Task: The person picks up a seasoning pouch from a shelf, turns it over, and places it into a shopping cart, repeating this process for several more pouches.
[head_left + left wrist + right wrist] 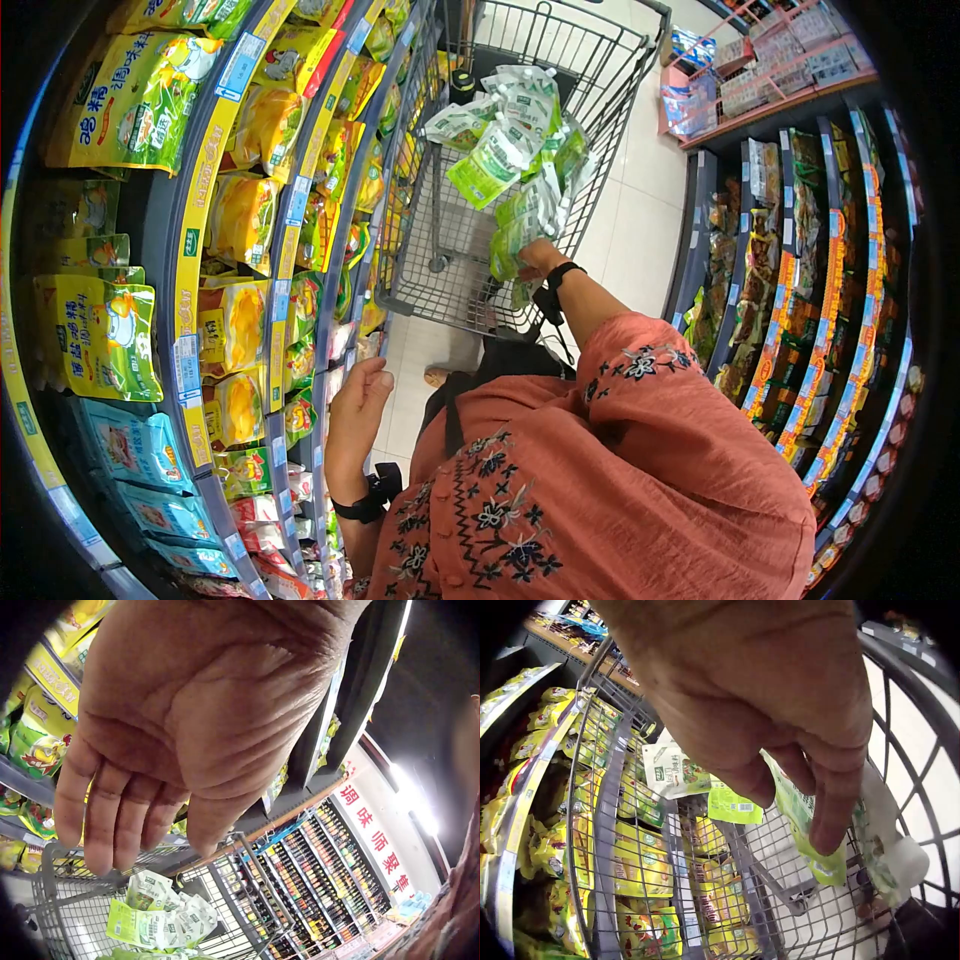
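In the shopping cart [590, 35], my right hand [543, 257] reaches in near the side closest to me and grips a green-and-white pouch [791, 799] between thumb and fingers. Another pouch, with a white cap [907, 862], lies beside those fingers against the cart wall. Farther in, several green-and-white pouches [495, 165] are heaped together, some with white spout caps. My left hand [358, 405] hangs in the air beside the left shelf, holding nothing. Its palm and loosely extended fingers [105, 817] fill the upper part of the left wrist view.
Shelves of yellow and green seasoning bags [130, 100] line the left side, with blue packets [140, 445] lower down. More shelving [790, 300] stands on the right, under a pink rack [780, 75]. Pale floor tiles [630, 200] show between cart and right shelf.
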Demonstrator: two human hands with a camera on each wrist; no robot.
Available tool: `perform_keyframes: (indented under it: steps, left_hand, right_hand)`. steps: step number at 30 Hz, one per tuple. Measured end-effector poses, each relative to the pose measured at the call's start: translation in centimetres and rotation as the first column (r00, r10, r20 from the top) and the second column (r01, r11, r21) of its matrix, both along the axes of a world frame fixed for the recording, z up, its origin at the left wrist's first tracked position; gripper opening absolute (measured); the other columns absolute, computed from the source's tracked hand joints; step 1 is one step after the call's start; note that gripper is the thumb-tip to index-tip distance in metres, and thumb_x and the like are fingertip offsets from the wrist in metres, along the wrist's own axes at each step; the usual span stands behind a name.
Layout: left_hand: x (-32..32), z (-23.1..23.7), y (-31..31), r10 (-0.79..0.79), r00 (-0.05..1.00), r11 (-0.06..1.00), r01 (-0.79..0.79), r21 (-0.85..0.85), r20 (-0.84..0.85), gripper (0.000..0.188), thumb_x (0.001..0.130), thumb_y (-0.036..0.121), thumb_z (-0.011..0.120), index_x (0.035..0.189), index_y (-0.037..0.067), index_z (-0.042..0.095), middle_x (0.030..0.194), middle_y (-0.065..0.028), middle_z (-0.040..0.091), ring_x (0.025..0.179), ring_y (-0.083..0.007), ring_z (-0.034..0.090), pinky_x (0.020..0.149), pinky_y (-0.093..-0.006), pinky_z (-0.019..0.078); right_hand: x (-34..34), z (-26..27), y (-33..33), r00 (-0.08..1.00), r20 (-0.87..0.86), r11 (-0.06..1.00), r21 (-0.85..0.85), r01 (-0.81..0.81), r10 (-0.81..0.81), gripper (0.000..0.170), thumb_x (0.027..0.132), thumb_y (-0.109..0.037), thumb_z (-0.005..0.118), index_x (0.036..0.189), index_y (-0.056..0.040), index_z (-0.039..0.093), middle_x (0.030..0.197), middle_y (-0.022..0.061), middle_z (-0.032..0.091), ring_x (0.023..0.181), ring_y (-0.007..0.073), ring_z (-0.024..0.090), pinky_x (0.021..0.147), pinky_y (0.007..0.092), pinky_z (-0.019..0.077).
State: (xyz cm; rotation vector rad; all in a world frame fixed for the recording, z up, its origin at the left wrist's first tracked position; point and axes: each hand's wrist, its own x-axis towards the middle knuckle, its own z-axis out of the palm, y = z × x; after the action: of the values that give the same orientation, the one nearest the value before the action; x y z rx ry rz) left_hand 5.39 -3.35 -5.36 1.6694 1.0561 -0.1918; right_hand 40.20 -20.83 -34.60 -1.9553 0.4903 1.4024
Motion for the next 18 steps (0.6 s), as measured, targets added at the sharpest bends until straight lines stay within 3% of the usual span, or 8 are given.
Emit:
perform_keyframes:
  steps: [6,11,14,18]
  left_hand:
    - [0.5,0.2,-0.8,-0.025,1.0,0.999,0.024,0.034,0.019,0.039,0.099,0.026,0.061,0.128,0.0,0.059,0.106,-0.0137,0.07,0.095,-0.0181,0.066,0.087,-0.0308,0.051]
    - [1.4,0.7,-1.1,-0.067,0.997,0.997,0.065,0.051,0.032,0.038,0.099,0.025,0.061,0.127,-0.001,0.059,0.106,-0.0144,0.07,0.096,-0.0195,0.066,0.087,-0.0312,0.0512]
    - [1.2,-0.1,-0.7,-0.11,0.991,0.991,0.102,0.09,0.082,0.038,0.099,0.025,0.062,0.126,-0.001,0.06,0.106,-0.0141,0.07,0.097,-0.0205,0.067,0.088,-0.0316,0.0512]
    - [1.0,-0.1,0.9,-0.181,0.969,0.979,0.161,0.127,0.166,0.038,0.098,0.026,0.063,0.125,-0.001,0.059,0.11,-0.0151,0.069,0.103,-0.0223,0.067,0.091,-0.0338,0.0511]
  right_hand:
    - [-0.6,0.3,-0.1,0.999,-0.027,0.966,0.257,0.037,-0.031,0.023,0.093,-0.011,0.057,0.102,0.0086,0.067,0.087,0.0241,0.072,0.068,0.0303,0.074,0.053,0.0382,0.0595]
    - [-1.6,8.3,1.1,0.958,0.224,0.936,0.26,-0.236,0.179,0.028,0.094,-0.016,0.057,0.101,0.0082,0.068,0.077,0.0237,0.071,0.062,0.027,0.073,0.052,0.0335,0.0585]
    - [-2.0,12.0,1.8,0.82,0.414,0.858,0.153,-0.49,0.395,0.027,0.094,-0.017,0.056,0.102,0.0054,0.07,0.071,0.0185,0.07,0.059,0.0255,0.073,0.053,0.0341,0.058]
    - [-4.3,20.4,1.9,0.632,0.649,0.719,0.184,-0.67,0.423,0.026,0.095,-0.02,0.058,0.102,-0.0005,0.074,0.068,0.012,0.07,0.053,0.0215,0.069,0.053,0.0319,0.0558]
